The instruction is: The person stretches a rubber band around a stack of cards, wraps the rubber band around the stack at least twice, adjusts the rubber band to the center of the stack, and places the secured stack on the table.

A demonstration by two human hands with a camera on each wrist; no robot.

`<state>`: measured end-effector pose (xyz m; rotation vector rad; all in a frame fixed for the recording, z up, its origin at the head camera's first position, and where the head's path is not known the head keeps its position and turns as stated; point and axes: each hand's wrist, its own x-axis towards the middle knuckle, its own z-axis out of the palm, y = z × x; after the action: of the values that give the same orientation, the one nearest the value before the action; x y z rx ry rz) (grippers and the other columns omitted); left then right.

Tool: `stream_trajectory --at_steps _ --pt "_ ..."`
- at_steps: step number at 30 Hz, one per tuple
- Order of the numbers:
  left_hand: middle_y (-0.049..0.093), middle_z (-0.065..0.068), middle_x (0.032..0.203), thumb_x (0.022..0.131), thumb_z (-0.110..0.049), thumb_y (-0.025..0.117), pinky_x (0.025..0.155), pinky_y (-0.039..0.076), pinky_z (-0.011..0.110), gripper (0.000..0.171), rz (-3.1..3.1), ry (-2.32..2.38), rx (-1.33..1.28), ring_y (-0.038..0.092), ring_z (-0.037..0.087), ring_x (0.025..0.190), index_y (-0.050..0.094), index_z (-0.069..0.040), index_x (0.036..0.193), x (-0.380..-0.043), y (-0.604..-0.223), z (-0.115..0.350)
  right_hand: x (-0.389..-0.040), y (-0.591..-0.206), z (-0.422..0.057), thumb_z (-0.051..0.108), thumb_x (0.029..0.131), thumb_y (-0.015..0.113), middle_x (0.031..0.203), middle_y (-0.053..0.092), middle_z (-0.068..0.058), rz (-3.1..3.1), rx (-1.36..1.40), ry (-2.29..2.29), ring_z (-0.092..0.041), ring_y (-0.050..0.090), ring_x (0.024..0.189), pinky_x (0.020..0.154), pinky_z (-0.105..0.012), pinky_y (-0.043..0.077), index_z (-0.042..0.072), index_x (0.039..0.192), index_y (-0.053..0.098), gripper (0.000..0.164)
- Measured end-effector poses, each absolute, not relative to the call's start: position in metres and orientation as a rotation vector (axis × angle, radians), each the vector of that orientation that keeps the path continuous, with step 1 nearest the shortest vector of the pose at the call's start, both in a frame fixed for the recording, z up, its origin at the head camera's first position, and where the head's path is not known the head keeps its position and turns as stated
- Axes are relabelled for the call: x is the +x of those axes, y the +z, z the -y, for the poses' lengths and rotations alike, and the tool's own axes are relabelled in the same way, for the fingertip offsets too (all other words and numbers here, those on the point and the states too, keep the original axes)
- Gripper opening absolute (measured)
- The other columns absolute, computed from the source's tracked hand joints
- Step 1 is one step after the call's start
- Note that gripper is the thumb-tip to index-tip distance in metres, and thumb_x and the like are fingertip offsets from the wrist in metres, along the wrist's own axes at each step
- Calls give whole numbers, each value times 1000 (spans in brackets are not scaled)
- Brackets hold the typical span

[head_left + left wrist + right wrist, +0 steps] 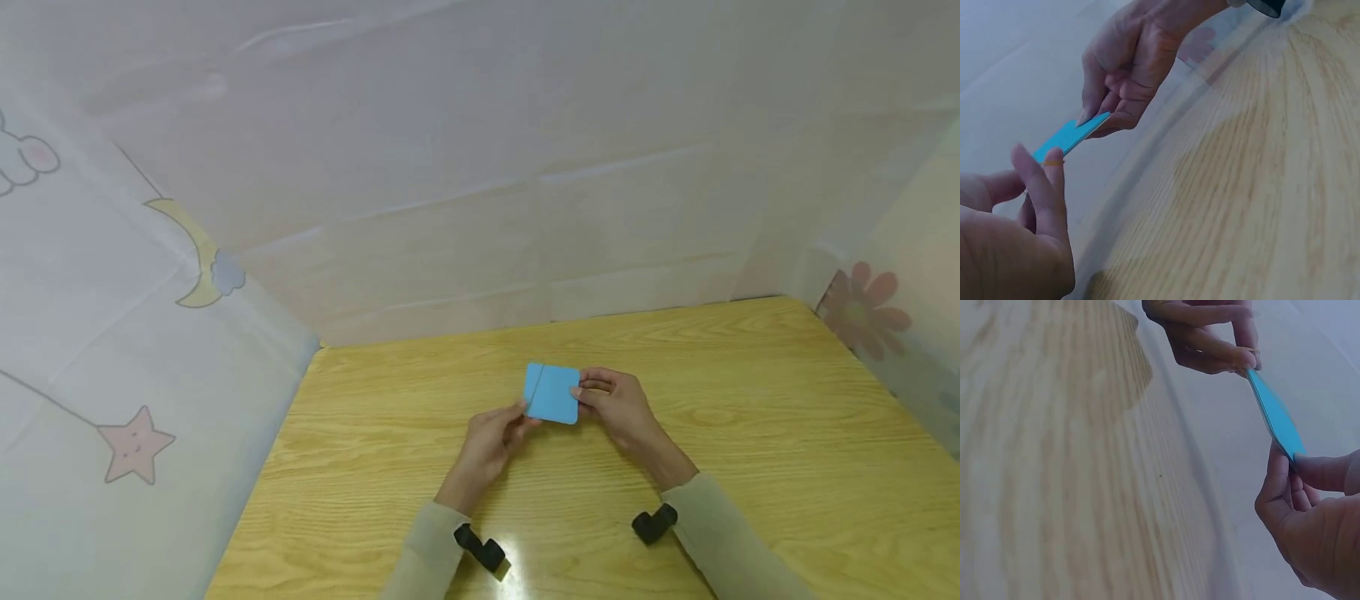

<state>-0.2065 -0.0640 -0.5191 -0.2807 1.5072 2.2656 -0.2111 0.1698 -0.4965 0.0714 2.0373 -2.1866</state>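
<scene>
A thin stack of light-blue square cards (557,394) with rounded corners is held above the wooden table between both hands. A thin line, seemingly a rubber band, crosses it near its left side; a yellow-orange band (1054,163) shows by the left fingertips in the left wrist view. My left hand (491,442) pinches the stack's lower left corner. On the right edge, my right hand (618,408) grips it, thumb on top and fingers beneath. The right wrist view shows the cards (1275,415) edge-on, with layers along the rim. Part of the band is hidden by the left fingers.
The wood-grain table (360,467) meets a pale, creased sheet wall (450,208) at the back. Side sheets carry printed figures: a moon (197,250), a star (137,446) and a flower (862,310). Black wrist-camera mounts (480,548) sit on the sleeves.
</scene>
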Motion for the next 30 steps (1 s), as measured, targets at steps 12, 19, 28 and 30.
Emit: stream_trajectory --at_steps 12,19,28,30 --pt "72 -3 81 95 -28 81 70 52 26 27 -1735 2096 -162 59 12 73 81 -3 102 -209 -510 67 -211 -499 -175 2 100 69 111 67 -8 -2124 -31 -2063 -5 70 92 83 -31 66 -13 133 59 38" --pt "68 -3 87 94 -26 81 73 45 29 26 -1806 2100 -176 52 18 79 83 -1 102 -214 -504 65 -209 -498 -176 1 100 69 120 67 -21 -2169 -89 -2010 -8 71 95 85 -31 66 -15 138 57 43" --pt "62 -2 80 92 -21 84 68 42 27 21 -1773 2180 -284 49 13 72 83 -1 99 -223 -500 57 -208 -499 -176 1 100 69 124 64 -29 -2216 -98 -1963 -11 72 96 84 -28 66 -17 141 55 47" --pt "62 -1 78 91 -19 84 68 42 26 18 -1760 2206 -304 50 13 71 83 -2 95 -226 -498 56 -207 -498 -175 2 100 69 127 63 -31 -2209 -105 -1964 -12 72 97 84 -28 66 -18 142 53 49"
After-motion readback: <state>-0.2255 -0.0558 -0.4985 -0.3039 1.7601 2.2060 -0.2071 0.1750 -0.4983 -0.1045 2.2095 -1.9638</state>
